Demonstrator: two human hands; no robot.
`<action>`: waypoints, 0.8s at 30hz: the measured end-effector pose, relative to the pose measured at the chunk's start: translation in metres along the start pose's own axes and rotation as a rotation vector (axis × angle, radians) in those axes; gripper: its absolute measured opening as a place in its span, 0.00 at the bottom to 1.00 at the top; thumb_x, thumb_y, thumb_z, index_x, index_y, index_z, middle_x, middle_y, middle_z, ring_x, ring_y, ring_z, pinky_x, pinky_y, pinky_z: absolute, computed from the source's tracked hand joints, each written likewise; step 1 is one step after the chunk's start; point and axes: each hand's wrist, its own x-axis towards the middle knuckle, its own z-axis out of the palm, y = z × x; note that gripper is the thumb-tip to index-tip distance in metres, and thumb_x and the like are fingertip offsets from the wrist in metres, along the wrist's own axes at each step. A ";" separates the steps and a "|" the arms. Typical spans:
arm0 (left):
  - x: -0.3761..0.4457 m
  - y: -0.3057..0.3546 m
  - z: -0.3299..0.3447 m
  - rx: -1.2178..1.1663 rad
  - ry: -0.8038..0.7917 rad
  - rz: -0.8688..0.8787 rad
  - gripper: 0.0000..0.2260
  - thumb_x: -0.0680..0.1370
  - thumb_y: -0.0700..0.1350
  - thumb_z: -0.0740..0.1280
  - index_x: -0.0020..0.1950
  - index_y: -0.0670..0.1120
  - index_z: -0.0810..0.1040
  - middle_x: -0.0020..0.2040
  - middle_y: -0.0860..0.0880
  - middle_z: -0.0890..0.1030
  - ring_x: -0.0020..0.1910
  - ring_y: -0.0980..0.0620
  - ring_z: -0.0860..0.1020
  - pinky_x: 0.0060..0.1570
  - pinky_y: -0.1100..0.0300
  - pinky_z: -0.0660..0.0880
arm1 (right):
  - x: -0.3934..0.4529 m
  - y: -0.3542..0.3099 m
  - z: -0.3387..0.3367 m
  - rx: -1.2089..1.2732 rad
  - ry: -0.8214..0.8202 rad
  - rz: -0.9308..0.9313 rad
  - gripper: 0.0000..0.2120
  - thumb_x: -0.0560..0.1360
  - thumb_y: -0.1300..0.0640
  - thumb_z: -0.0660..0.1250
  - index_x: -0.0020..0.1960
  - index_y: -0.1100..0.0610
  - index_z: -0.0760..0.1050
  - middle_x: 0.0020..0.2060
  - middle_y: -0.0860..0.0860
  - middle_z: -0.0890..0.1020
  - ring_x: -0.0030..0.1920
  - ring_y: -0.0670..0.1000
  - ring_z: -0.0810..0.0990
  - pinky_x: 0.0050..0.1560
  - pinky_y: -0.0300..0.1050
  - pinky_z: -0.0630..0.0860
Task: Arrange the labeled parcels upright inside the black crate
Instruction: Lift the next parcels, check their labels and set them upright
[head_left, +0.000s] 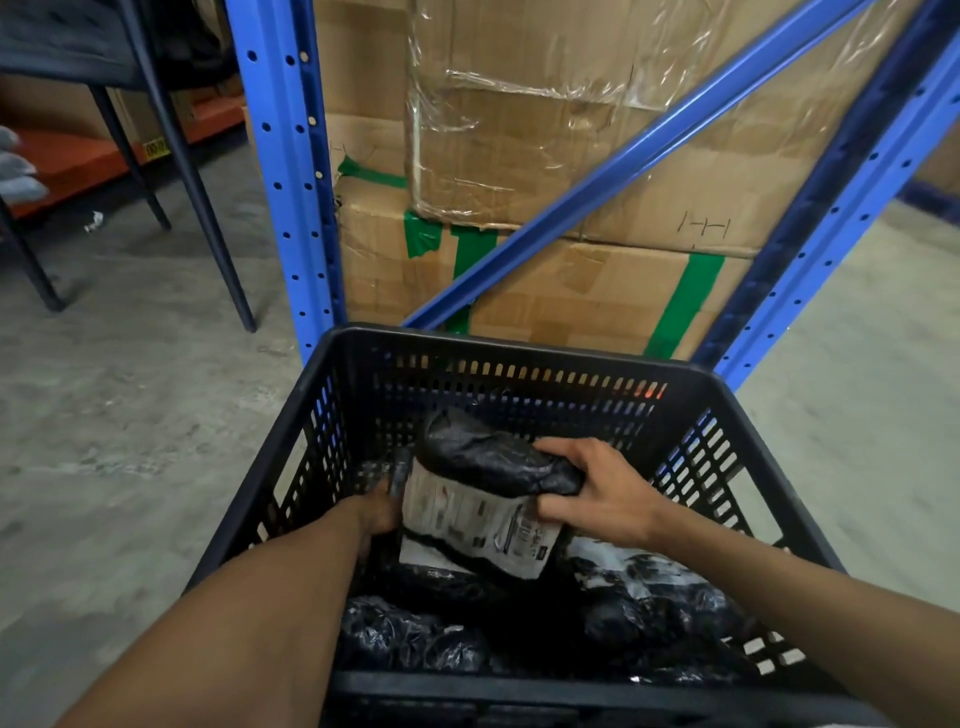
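1. My right hand (597, 493) is clamped on the parcel (488, 493) at centre frame, inside the crate (519, 358); I judge this grip props it on end.
2. My left hand (376, 512) is pressed to the parcel's left edge, likely steadying it; its fingers are hidden, so I cannot tell that grip.
3. The parcel is crinkled glossy black plastic, soft and lumpy, with a flat white label (478, 514).
4. More bags (410, 634) slump along the lower frame. The crate is rigid, slotted plastic.

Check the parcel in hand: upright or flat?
Roughly upright, tilted. The labeled parcel stands inside the black crate, label facing the camera, right hand gripping its top, left hand at its side.
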 end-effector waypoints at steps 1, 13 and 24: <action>0.000 0.001 0.005 0.067 0.002 0.025 0.24 0.83 0.43 0.62 0.79 0.42 0.61 0.76 0.43 0.67 0.74 0.40 0.67 0.68 0.55 0.67 | -0.001 0.002 -0.001 0.043 0.030 0.024 0.16 0.64 0.45 0.72 0.51 0.45 0.80 0.40 0.51 0.86 0.42 0.52 0.85 0.45 0.53 0.81; -0.026 0.042 0.006 0.271 0.158 -0.002 0.31 0.82 0.63 0.54 0.75 0.41 0.70 0.75 0.40 0.70 0.72 0.40 0.70 0.72 0.48 0.66 | -0.001 0.019 -0.010 0.559 0.261 0.239 0.14 0.62 0.51 0.72 0.46 0.55 0.82 0.39 0.46 0.85 0.41 0.46 0.82 0.42 0.38 0.76; -0.080 0.110 0.008 -0.381 -0.166 0.224 0.24 0.79 0.60 0.64 0.68 0.46 0.77 0.62 0.44 0.84 0.63 0.44 0.80 0.67 0.41 0.73 | 0.016 0.013 -0.002 0.898 0.209 0.371 0.22 0.62 0.50 0.69 0.52 0.59 0.84 0.48 0.56 0.89 0.41 0.51 0.88 0.35 0.45 0.82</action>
